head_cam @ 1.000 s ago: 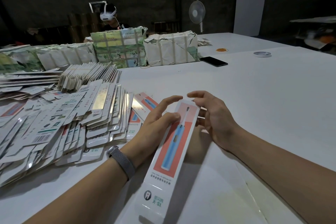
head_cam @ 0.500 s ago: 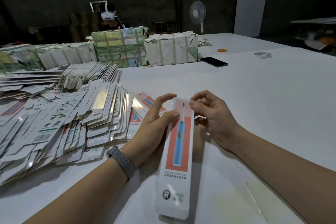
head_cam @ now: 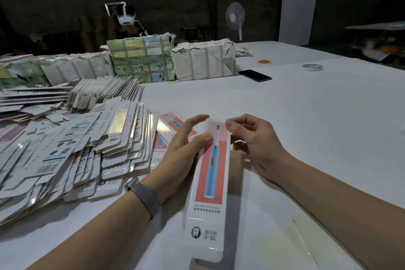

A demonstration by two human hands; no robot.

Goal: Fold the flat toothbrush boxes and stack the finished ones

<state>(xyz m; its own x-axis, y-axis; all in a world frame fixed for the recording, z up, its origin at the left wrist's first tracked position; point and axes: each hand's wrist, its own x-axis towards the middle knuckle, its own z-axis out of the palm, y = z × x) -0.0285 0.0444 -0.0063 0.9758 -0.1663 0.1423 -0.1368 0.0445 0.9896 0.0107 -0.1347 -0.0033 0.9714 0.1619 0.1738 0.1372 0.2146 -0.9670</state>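
White table (head_cam: 306, 116): flat boxes (head_cam: 65, 149), wrapped bundles (head_cam: 203, 61), phone (head_cam: 255, 75).

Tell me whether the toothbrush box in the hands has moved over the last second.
Yes. The toothbrush box has swung from slanted to nearly straight toward the camera, its near end shifting right, away from the flat boxes piled on the left.

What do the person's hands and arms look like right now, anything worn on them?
Both forearms are bare, with no sleeves or gloves in view. The left hand has a grey woven mesh wristband around its wrist. The right hand and its wrist carry nothing; no rings show.
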